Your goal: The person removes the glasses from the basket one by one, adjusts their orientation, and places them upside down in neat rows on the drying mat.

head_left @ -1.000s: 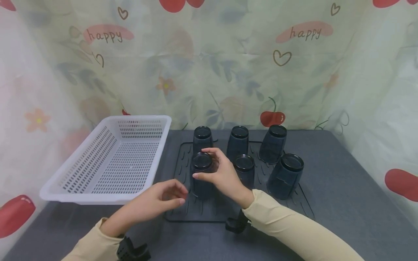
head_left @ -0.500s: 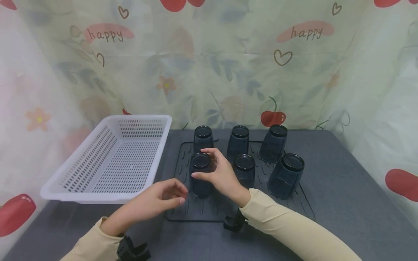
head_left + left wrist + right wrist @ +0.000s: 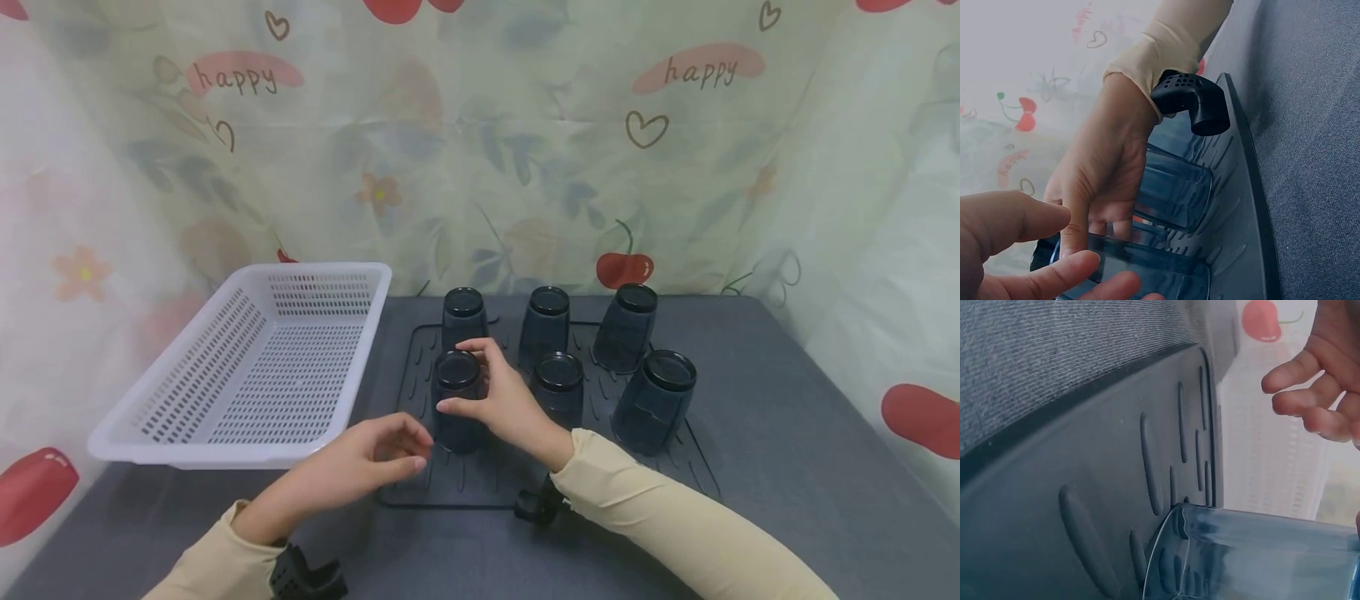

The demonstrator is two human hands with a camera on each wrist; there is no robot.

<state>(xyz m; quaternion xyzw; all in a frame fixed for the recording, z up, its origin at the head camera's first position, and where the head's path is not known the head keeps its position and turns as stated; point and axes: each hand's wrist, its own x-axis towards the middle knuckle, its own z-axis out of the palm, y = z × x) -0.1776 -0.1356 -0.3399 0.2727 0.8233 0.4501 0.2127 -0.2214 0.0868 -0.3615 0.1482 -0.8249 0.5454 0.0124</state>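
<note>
My right hand [image 3: 513, 404] grips the front-left dark tinted glass [image 3: 457, 427], thumb on its near side and fingers behind it. The glass is upside down, base up, over the black ridged drying mat [image 3: 480, 492]. In the right wrist view the rim of this glass [image 3: 1272, 556] is at the mat; whether it fully touches cannot be told. My left hand [image 3: 348, 467] hovers left of the glass with relaxed, slightly bent fingers and holds nothing. The left wrist view has the left fingers [image 3: 1054, 275] in front of the glass [image 3: 1160, 272], close to the right hand [image 3: 1100, 169].
Several more upside-down glasses stand on the mat in two rows, among them a front-middle glass [image 3: 558, 392] just beside my right hand and a back-left glass [image 3: 463, 321] behind it. A white perforated basket [image 3: 367, 342] sits at left on the grey cloth-covered table [image 3: 772, 400].
My right hand and the front-left glass have shifted very slightly left. My left hand stays almost in place.
</note>
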